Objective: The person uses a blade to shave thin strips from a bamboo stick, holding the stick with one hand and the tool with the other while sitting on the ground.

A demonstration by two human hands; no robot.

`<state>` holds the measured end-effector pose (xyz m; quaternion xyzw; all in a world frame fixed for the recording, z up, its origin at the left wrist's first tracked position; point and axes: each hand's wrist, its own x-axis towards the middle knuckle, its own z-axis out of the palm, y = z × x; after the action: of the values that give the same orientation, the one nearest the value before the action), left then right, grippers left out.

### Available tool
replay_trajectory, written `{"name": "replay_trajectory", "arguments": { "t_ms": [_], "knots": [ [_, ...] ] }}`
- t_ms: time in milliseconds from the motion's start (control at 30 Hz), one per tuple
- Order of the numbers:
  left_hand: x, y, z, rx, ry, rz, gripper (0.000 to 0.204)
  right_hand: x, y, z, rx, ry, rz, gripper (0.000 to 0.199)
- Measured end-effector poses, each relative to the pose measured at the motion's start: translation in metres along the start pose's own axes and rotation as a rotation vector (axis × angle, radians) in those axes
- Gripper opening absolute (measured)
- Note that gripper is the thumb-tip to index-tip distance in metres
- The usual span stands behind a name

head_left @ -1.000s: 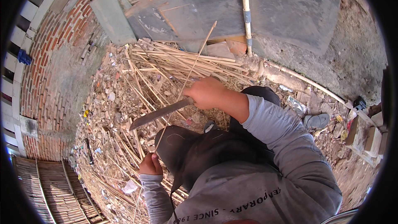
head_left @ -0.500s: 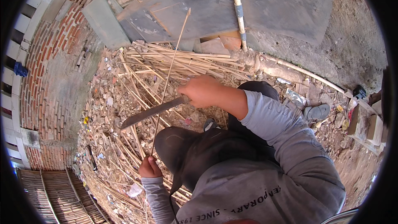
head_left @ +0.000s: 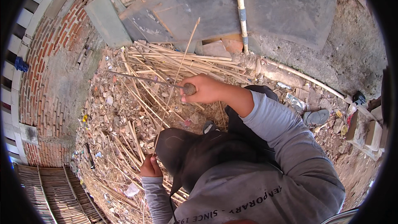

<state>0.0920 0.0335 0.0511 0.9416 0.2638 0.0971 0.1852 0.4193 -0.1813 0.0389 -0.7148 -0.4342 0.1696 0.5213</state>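
Note:
My right hand (head_left: 203,88) is closed around the wooden handle of a machete (head_left: 143,78). Its blade now shows nearly edge-on, pointing left, and crosses the line of a long thin bamboo strip (head_left: 177,74); whether the two touch I cannot tell. Low on the left, my left hand (head_left: 151,166) pinches the near end of that strip beside my knee. The strip slants up and away to the right, its far tip in front of the dark panels. Behind it lies a pile of split bamboo strips (head_left: 186,60) on the ground.
Dark sheet panels (head_left: 286,10) lean at the back, with a white pipe (head_left: 241,12) standing before them. A brick wall (head_left: 54,70) rises at left, above a bamboo slat platform (head_left: 54,195). Rubble and shavings cover the ground; a grey sandal (head_left: 316,117) lies at right.
The machete has turned in my right hand, its blade swinging up from a lower-left slant to nearly edge-on. The strip's far tip has shifted right and slightly down. My left hand keeps its hold.

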Motion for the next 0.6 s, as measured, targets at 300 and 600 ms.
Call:
{"name": "replay_trajectory", "arguments": {
  "t_ms": [300,600],
  "knots": [
    [-0.008,0.001,0.0,-0.027,-0.01,0.111,0.037,0.001,0.002,0.008,0.146,-0.02,-0.079,0.031],
    [-0.007,-0.002,0.008,-0.007,-0.043,0.149,0.032,0.001,0.004,0.01,0.198,-0.043,-0.045,0.032]
  ]
}}
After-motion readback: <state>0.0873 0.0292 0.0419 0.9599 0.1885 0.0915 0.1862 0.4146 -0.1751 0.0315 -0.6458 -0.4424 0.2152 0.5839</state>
